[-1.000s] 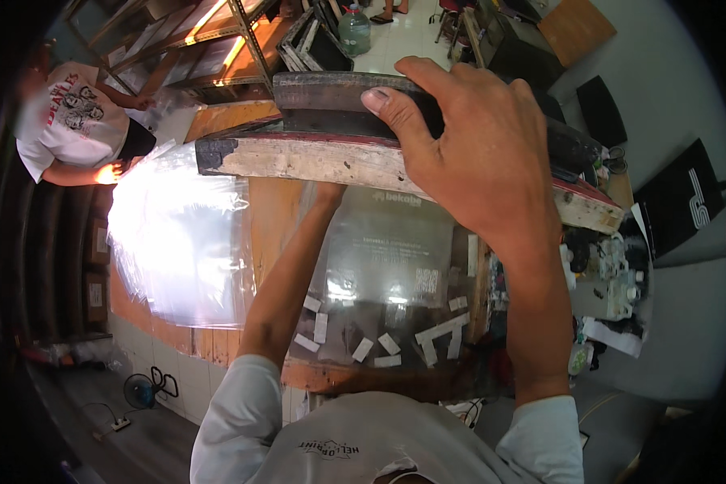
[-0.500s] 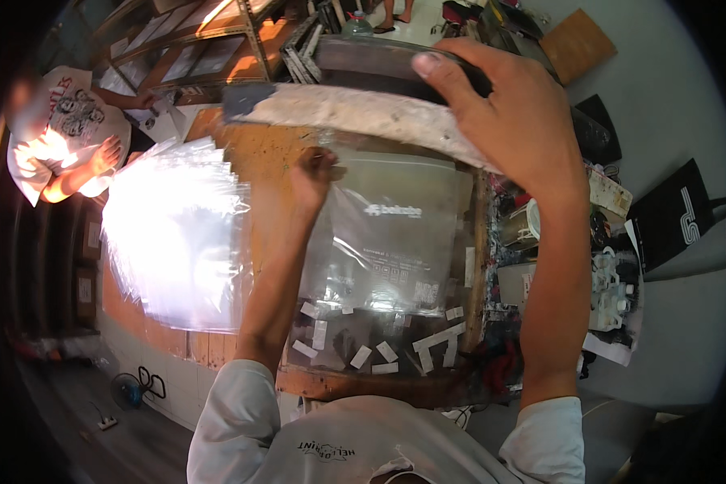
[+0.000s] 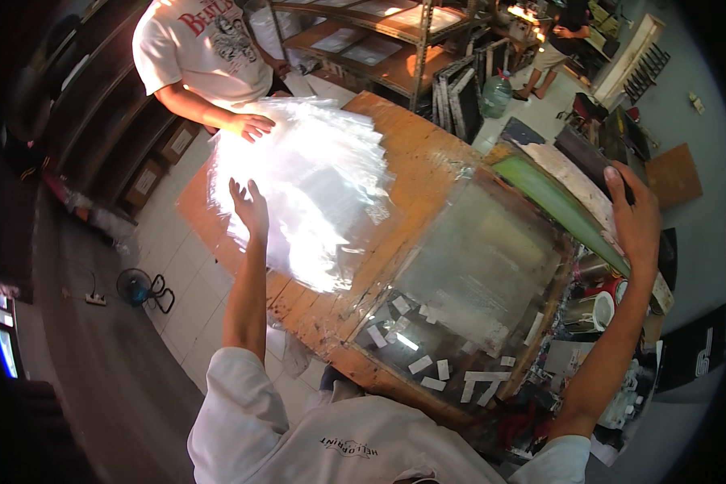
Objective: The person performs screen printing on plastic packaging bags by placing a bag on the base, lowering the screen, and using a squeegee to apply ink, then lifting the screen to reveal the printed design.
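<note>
My right hand [image 3: 636,214] grips the near right end of a tilted screen printing frame [image 3: 571,179], with its pale edge and green underside [image 3: 544,198] showing. A dark bar [image 3: 586,155] lies along the frame's upper side and runs under my fingers. Below the raised frame is a glass-like printing surface [image 3: 468,242] with a paler rectangle and faint white marks. My left hand [image 3: 252,211] is open, fingers spread, over the near left side of a fanned pile of clear plastic bags [image 3: 323,185]. Glare hides whether it touches them.
Across the pile a person in a white printed shirt [image 3: 210,56] holds a hand [image 3: 250,125] at its far edge. White tape pieces [image 3: 419,365] dot the wooden table's [image 3: 298,310] near end. Cans [image 3: 597,310] crowd the right side. A floor fan [image 3: 135,286] stands at lower left.
The view has turned leftward. My left hand has moved from the printed clear bag's corner on the printing surface to the pile, its fingers now spread. My right hand still holds the frame up.
</note>
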{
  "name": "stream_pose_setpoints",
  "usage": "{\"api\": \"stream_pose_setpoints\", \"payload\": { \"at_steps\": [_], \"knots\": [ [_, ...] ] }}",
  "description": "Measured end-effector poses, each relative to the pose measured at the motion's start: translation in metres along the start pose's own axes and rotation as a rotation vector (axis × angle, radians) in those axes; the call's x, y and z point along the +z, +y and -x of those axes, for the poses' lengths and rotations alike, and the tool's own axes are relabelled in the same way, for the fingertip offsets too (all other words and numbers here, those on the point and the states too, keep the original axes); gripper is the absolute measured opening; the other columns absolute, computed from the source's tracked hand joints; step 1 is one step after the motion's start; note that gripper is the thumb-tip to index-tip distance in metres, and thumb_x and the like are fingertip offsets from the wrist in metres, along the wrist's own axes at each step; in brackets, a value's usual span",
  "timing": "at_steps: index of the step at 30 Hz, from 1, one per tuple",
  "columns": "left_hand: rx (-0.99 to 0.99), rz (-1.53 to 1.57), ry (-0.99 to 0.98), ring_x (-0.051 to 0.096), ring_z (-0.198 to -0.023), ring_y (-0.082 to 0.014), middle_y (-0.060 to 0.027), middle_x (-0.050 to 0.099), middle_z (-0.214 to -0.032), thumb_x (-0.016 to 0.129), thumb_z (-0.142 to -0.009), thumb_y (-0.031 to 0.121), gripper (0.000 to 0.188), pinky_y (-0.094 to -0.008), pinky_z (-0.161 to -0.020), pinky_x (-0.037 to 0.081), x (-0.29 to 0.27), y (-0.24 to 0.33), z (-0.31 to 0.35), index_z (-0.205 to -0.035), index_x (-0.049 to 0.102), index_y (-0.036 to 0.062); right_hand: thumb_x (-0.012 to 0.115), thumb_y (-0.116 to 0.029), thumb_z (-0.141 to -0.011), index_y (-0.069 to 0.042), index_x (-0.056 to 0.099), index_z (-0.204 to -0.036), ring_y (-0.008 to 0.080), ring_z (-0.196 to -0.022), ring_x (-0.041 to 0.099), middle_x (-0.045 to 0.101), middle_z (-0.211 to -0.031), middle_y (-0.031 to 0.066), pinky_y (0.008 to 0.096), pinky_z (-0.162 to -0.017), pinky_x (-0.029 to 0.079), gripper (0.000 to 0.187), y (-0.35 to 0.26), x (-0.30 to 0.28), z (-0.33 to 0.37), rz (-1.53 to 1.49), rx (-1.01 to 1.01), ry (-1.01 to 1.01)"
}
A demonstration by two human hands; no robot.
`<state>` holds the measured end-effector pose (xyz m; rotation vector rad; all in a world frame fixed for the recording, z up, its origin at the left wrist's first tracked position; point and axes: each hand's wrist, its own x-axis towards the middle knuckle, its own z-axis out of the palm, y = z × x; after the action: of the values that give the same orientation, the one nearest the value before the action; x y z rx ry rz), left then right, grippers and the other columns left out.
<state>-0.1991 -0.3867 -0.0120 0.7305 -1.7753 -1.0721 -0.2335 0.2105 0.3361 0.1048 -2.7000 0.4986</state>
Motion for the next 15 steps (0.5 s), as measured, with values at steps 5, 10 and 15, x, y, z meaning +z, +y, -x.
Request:
{"api": "stream_pose_setpoints", "payload": {
  "at_steps": [5, 10, 15],
  "knots": [
    [0.283, -0.46, -0.121, 0.042, -0.136, -0.0442, -0.0307, 0.045, -0.145, 0.053, -0.104, 0.024, 0.053, -0.0537, -0.117, 0.027, -0.088, -0.012, 0.15, -0.146, 0.04, -0.0049, 0.06, -0.052, -0.099, -0.005, 0.07, -0.125, 0.0367, -0.112, 0.068, 0.071, -0.115, 0.024, 0.0389, -0.098, 0.049, 0.055, 0.014, 0.006, -0.002, 0.021, -0.031, 0.02],
    [0.253, -0.66, -0.619, 0.021, -0.148, -0.0457, -0.0292, 0.026, -0.159, 0.048, -0.104, 0.03, 0.055, -0.0659, -0.119, 0.01, -0.113, 0.048, 0.249, -0.148, 0.041, -0.0018, 0.061, -0.051, -0.098, -0.003, 0.071, -0.122, 0.0344, -0.109, 0.069, 0.073, -0.113, 0.0219, 0.036, -0.099, 0.048, 0.054, 0.012, 0.007, -0.004, -0.039, -0.002, 0.006],
    [0.312, -0.723, -0.836, 0.003, -0.155, -0.0479, -0.0293, 0.013, -0.166, 0.041, -0.107, 0.038, 0.058, -0.0735, -0.116, -0.003, -0.062, 0.076, 0.267, -0.151, 0.039, 0.001, 0.061, -0.055, -0.097, -0.004, 0.071, -0.121, 0.0326, -0.111, 0.068, 0.073, -0.114, 0.0213, 0.0359, -0.099, 0.047, 0.057, 0.011, 0.005, -0.001, -0.031, -0.002, 0.017]
  ]
}}
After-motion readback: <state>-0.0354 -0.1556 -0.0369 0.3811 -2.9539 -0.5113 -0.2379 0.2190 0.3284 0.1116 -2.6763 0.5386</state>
